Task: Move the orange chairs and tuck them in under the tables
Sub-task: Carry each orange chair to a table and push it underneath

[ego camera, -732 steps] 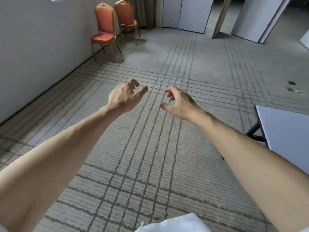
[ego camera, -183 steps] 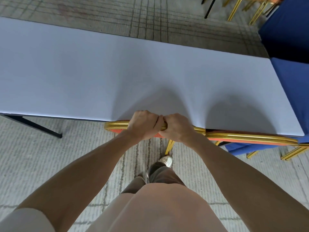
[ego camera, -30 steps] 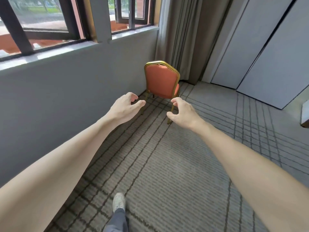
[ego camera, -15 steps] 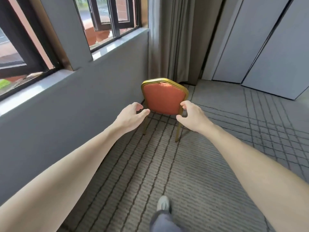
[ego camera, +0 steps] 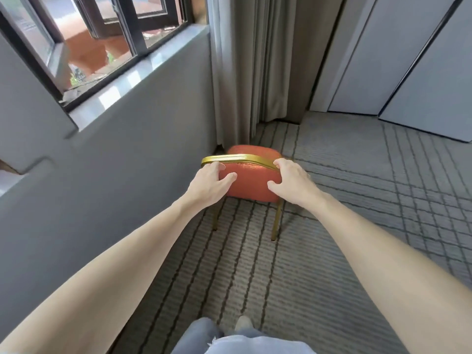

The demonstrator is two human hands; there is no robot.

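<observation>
My left hand [ego camera: 209, 183] is at the left end of the backrest top, fingers spread and uncurled; its fingertips [ego camera: 217, 166] reach the gold rail and the thumb lies against the orange back panel. It is not clenched on anything. My right hand [ego camera: 291, 182] is at the right end of the same rail, fingers laid over the gold edge, thumb extended toward the panel, likewise loose and not yet closed round the frame.

Item under both hands: one orange upholstered chair with a gold metal frame [ego camera: 251, 180]. It stands upright on the floor, its back toward me, its seat pointing away. Two rear legs are visible; the front legs are hidden behind the backrest.

Surroundings: a grey wall [ego camera: 107, 175] runs just beside the chair on its left, carrying a pale window ledge [ego camera: 122, 85] and a dark-framed window [ego camera: 102, 34]. Grey-beige curtains [ego camera: 252, 65] hang to the floor directly beyond the seat, very near its front edge. To the right, two pale grey partition panels [ego camera: 408, 60] stand well apart from the chair. The grey carpet with dark grid lines [ego camera: 357, 200] is open to the right of the chair and behind it, toward me.

Count: one chair, two hands, one window, two panels. My trouser leg [ego camera: 199, 335] and one shoe tip [ego camera: 242, 323] show at the lower edge.
</observation>
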